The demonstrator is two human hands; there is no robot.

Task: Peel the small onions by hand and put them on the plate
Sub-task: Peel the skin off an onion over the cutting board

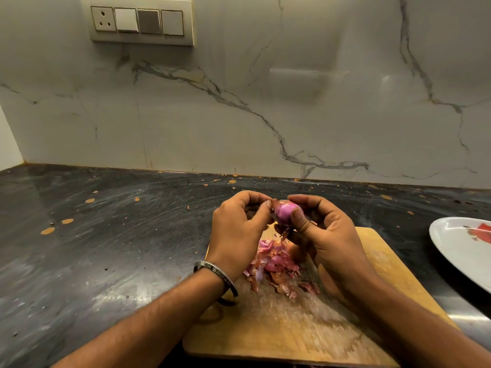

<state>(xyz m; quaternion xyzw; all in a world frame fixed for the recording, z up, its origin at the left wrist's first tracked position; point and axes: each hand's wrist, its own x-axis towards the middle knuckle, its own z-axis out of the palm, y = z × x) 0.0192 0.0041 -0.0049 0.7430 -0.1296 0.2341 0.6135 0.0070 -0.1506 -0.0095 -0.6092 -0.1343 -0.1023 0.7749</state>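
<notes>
A small purple onion [284, 213] is held up above the wooden cutting board [292, 325]. My right hand [322, 235] grips it, thumb across its front. My left hand [240, 231] pinches a strip of dry brown skin at the onion's upper left. A heap of pink and brown onion peels [276, 266] lies on the board under my hands. The white plate [457, 248] sits at the right edge, partly cut off by the frame; no onion shows on the part in view.
The board lies on a dark, speckled stone counter [119, 248] with bare room to the left. A marble wall with a switch panel [140, 22] rises behind. A metal bangle [220, 277] circles my left wrist.
</notes>
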